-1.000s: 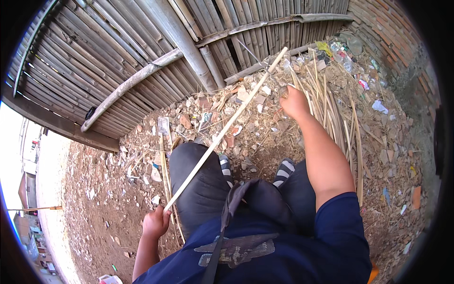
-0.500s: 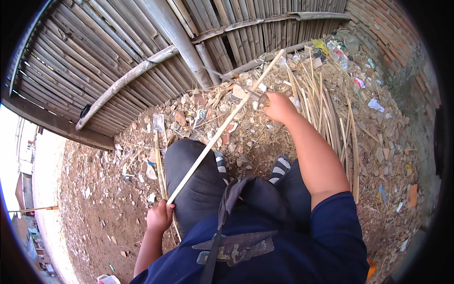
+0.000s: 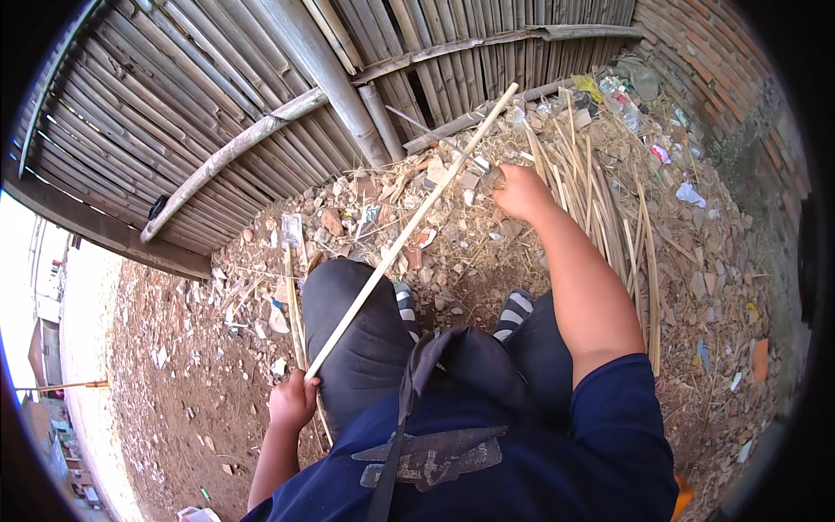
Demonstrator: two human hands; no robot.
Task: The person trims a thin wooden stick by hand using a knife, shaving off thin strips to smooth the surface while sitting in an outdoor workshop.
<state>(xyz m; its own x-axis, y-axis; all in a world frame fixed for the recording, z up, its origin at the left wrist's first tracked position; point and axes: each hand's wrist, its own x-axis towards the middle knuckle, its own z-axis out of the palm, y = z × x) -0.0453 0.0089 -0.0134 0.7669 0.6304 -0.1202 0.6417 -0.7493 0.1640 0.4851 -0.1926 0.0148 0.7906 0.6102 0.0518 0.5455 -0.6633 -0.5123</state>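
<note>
A long pale bamboo strip (image 3: pixel 391 254) runs slantwise from beside my left knee up toward the bamboo wall. My left hand (image 3: pixel 292 401) is closed round its lower end. In my right hand (image 3: pixel 519 193) is the handle of a knife (image 3: pixel 474 159), whose long thin blade points up and left. The blade crosses the strip near its far end; whether the edge touches it I cannot tell. Several more bamboo strips (image 3: pixel 600 217) lie in a heap on the ground beyond my right forearm.
A bamboo-slat wall (image 3: pixel 235 96) with a thick pole (image 3: pixel 326 74) rises in front, and a brick wall (image 3: pixel 713 61) on the right. Stones and litter cover the dirt ground (image 3: pixel 191 348). Other strips (image 3: pixel 293 304) lie beside my left knee.
My right hand and the knife have shifted slightly right and toward me. The strip's far end has moved a little left and up. My left hand keeps its grip.
</note>
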